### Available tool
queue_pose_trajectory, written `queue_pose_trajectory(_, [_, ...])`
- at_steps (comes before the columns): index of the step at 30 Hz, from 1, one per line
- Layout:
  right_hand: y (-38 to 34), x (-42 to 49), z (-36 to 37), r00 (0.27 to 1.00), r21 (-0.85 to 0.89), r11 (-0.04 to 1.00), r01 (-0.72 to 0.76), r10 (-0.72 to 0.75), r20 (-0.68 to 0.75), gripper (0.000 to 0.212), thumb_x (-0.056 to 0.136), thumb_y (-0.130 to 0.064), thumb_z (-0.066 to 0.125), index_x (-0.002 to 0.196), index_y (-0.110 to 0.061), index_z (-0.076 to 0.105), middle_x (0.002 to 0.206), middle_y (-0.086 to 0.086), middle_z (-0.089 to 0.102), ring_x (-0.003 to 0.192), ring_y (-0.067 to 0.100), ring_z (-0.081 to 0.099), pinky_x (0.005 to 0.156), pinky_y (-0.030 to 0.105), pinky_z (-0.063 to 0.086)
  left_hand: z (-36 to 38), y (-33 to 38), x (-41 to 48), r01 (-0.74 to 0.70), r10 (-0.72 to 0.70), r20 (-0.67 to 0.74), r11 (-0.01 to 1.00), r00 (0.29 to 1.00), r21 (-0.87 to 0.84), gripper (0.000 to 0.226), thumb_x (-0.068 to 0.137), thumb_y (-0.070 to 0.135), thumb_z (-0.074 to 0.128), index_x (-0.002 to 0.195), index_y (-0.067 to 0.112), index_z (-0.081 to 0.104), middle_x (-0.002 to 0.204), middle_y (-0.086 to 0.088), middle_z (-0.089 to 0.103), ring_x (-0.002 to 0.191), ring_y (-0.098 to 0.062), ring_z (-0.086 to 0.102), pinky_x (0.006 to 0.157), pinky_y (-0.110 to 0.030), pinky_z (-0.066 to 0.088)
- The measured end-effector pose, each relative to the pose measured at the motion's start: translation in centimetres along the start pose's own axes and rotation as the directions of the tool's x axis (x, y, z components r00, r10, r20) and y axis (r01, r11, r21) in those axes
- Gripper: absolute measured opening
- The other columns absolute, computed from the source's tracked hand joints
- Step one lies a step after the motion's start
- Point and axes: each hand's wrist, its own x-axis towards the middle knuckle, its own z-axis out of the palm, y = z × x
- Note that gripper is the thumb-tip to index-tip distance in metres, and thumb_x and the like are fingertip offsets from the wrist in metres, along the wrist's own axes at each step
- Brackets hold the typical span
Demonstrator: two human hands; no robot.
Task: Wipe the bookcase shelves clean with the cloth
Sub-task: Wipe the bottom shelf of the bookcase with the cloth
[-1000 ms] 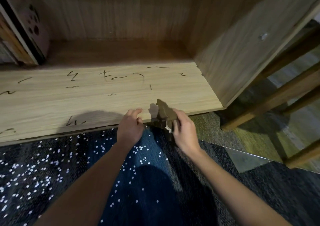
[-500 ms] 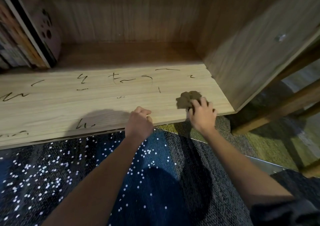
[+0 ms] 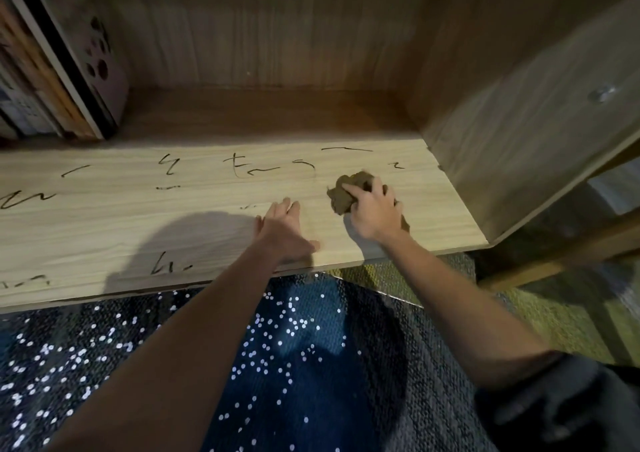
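Note:
A light wooden bookcase shelf (image 3: 104, 229) runs across the view, with several dark scribbled marks (image 3: 256, 169) on it. My right hand (image 3: 372, 209) presses a crumpled brown cloth (image 3: 344, 191) onto the shelf's right part, just below the marks. My left hand (image 3: 282, 224) lies flat on the shelf to the left of the cloth, fingers together and holding nothing. Part of the cloth is hidden under my right palm.
Several books (image 3: 59, 70) lean at the shelf's back left. The bookcase's right side panel (image 3: 512, 132) stands close to my right hand. Below the shelf edge lies a dark blue carpet with white dots (image 3: 277, 347). Wooden furniture legs (image 3: 554, 254) are at the right.
My right hand carried the cloth from the shelf's front edge onto the shelf and further in toward the marks. My left hand opened from a fist at the edge and moved flat onto the shelf.

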Motion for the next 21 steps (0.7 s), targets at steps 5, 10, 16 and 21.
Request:
queue_pose_trajectory(5, [-2.0, -0.8, 1.4, 0.993, 0.128, 0.984, 0.120, -0.121, -0.005, 0.045, 0.091, -0.050, 0.038, 0.131, -0.033, 0.049, 0.145, -0.001, 0.032, 0.130, 0.027, 0.028, 0.110, 0.049, 0.016, 0.8, -1.0, 0.5, -0.012, 0.011, -0.007, 0.993, 1.000, -0.115, 0.105, 0.076, 0.043, 0.073, 0.151, 0.014, 0.005, 0.159, 0.000, -0.006, 0.146, -0.020, -0.006, 0.119, -0.043, 0.002])
queue_pose_trajectory(10, [3.0, -0.9, 1.1, 0.968, 0.098, 0.965, 0.245, -0.238, -0.077, 0.036, 0.093, -0.036, 0.044, 0.122, -0.021, 0.059, 0.138, 0.001, 0.047, 0.126, 0.025, 0.037, 0.108, 0.045, 0.026, 0.8, -1.0, 0.8, -0.003, 0.007, 0.038, 0.995, 0.999, -0.097, 0.107, 0.077, 0.043, 0.071, 0.151, 0.014, -0.001, 0.158, 0.000, -0.011, 0.145, -0.020, -0.011, 0.117, -0.044, -0.006])
queue_pose_trajectory(16, [-2.1, 0.3, 2.3, 0.971, 0.129, 0.963, 0.235, -0.227, -0.069, 0.035, 0.092, -0.034, 0.045, 0.124, -0.023, 0.058, 0.136, -0.001, 0.047, 0.124, 0.024, 0.037, 0.107, 0.045, 0.026, 0.5, -1.0, 0.7, 0.005, -0.001, 0.052, 0.997, 0.999, -0.075, 0.106, 0.079, 0.043, 0.069, 0.151, 0.013, -0.002, 0.158, 0.001, -0.012, 0.145, -0.019, -0.012, 0.115, -0.041, -0.008])
queue_pose_trajectory(21, [0.8, -0.3, 1.6, 0.963, 0.082, 0.961, 0.264, -0.258, -0.078, 0.035, 0.093, -0.033, 0.046, 0.125, -0.021, 0.057, 0.136, -0.002, 0.048, 0.124, 0.022, 0.038, 0.106, 0.041, 0.027, 0.5, -0.8, 0.7, -0.015, 0.018, 0.056, 0.998, 0.998, -0.062, 0.103, 0.080, 0.045, 0.067, 0.150, 0.012, 0.000, 0.158, 0.001, -0.014, 0.145, -0.020, -0.014, 0.115, -0.042, -0.008])
